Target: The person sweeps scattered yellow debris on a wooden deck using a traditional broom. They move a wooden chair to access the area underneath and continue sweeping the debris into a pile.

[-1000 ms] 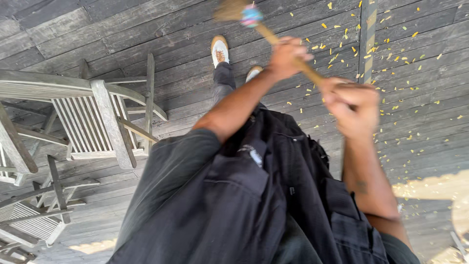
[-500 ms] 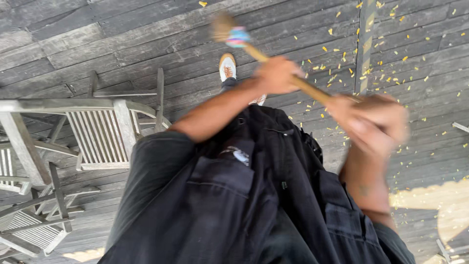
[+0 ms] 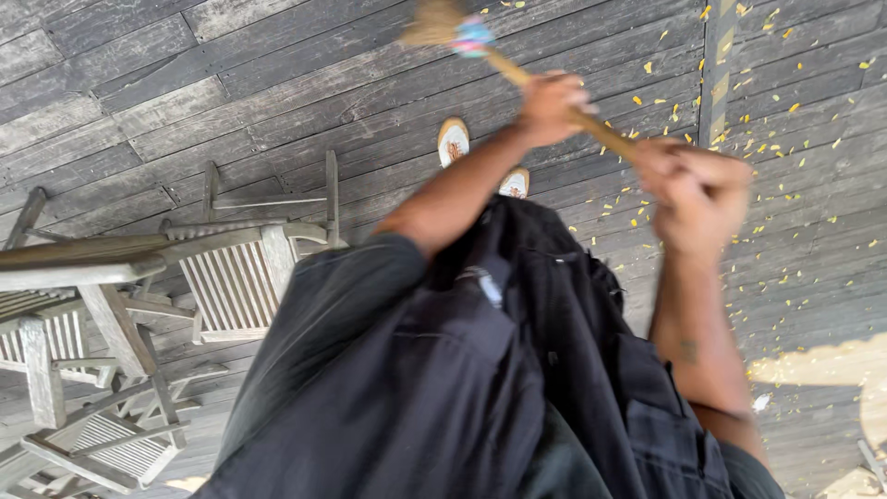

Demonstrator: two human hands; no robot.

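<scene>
Broom: wooden broom handle (image 3: 554, 88) runs slantwise from the straw head (image 3: 434, 23) at the top edge, down and right toward the body.
Left hand (image 3: 552, 103): closed round the handle, nearer the head — grip full.
Right hand (image 3: 698, 199): blurred, fist wrapped on the handle's near end.
Axis: head lies ahead and left of both hands.
Surface: grey plank deck (image 3: 231, 111), yellow petals (image 3: 665, 120) scattered to the right — the shoes (image 3: 453, 140) just beneath the handle.
Room: slatted wooden chairs (image 3: 231, 277) stand at left, well apart.
</scene>
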